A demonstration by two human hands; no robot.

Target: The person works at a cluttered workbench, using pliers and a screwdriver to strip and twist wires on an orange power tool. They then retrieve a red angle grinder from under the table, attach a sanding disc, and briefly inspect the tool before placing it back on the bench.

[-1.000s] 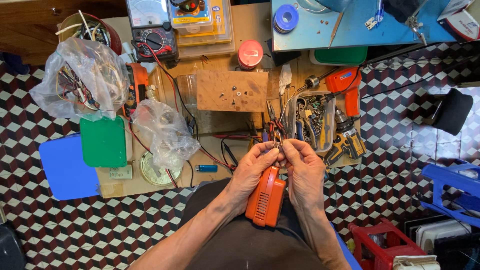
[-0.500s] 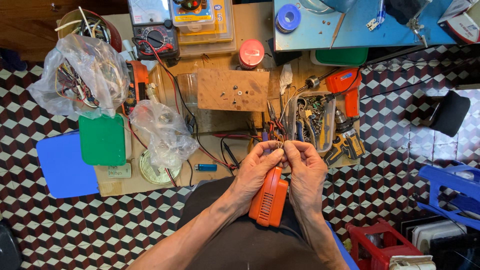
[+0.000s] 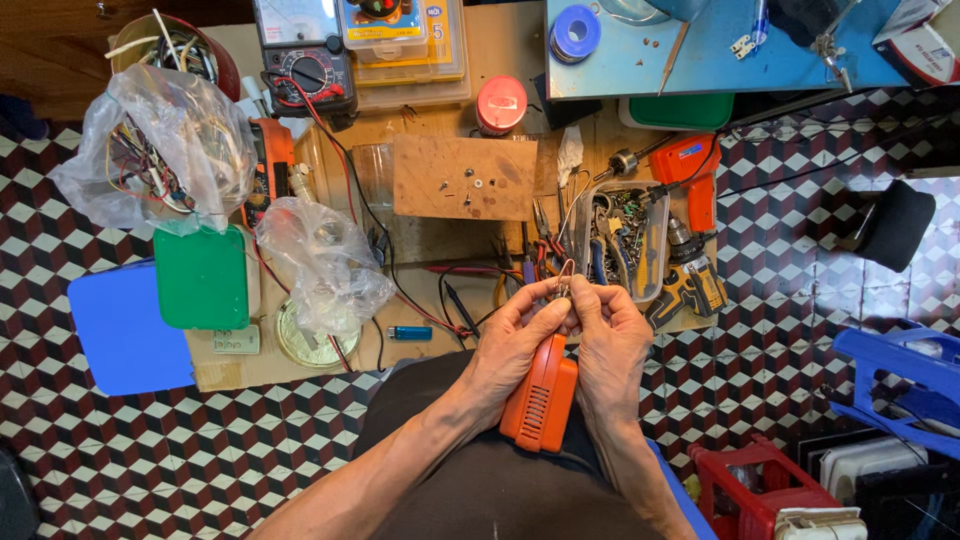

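An orange plastic device (image 3: 541, 395) with a vented side lies on my lap between my wrists. Thin wires (image 3: 564, 278) stick up from its top end. My left hand (image 3: 515, 340) and my right hand (image 3: 610, 335) meet above the device, and the fingertips of both pinch these wires close together. Both forearms rest along my dark trousers.
The low wooden board (image 3: 440, 235) ahead carries a wood block (image 3: 462, 177), a clear tray of tools (image 3: 622, 232), an orange drill (image 3: 690, 170), a multimeter (image 3: 305, 65), plastic bags of wires (image 3: 160, 145), a green lid (image 3: 202, 275) and a blue lighter (image 3: 410, 333). A red crate (image 3: 765, 490) stands at my right.
My hands and the orange device have stayed in place; only the fingers have shifted slightly on the wires.
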